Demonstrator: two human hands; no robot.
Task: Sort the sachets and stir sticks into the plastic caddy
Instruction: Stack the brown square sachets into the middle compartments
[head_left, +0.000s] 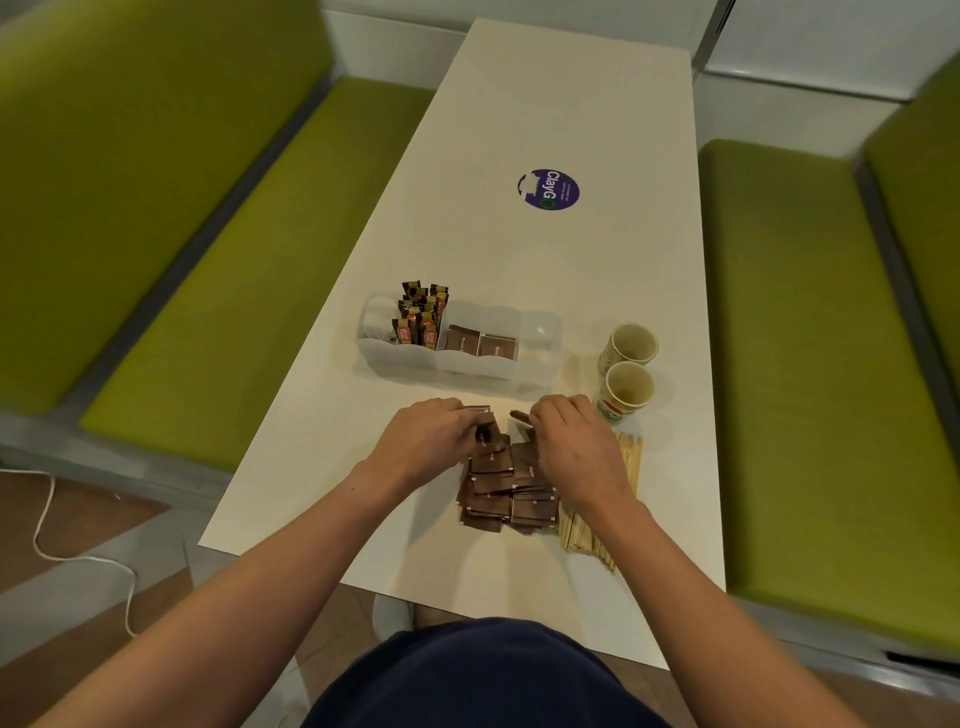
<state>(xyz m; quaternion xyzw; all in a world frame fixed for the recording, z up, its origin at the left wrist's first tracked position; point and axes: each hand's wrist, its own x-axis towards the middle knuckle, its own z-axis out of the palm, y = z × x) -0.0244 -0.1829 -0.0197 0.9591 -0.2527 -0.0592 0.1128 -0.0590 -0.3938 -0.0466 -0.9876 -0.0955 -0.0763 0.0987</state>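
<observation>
A clear plastic caddy (498, 369) stands mid-table. Its left compartment holds upright dark and orange sachets (422, 319); the middle one holds brown sachets (480, 343). A pile of brown sachets (506, 493) lies on the table near the front edge. My left hand (426, 436) curls over the pile's far left part and grips brown sachets. At the pile's far right, my right hand (571, 441) pinches a brown sachet. Wooden stir sticks (587, 530) lie in a bundle to the right of the pile, partly under my right wrist.
Two paper cups (628, 364) stand right of the caddy. A purple round sticker (548, 189) is on the white table (571, 260) farther back. Green bench seats (234, 234) flank the table on both sides. A white cable (78, 558) lies on the floor at left.
</observation>
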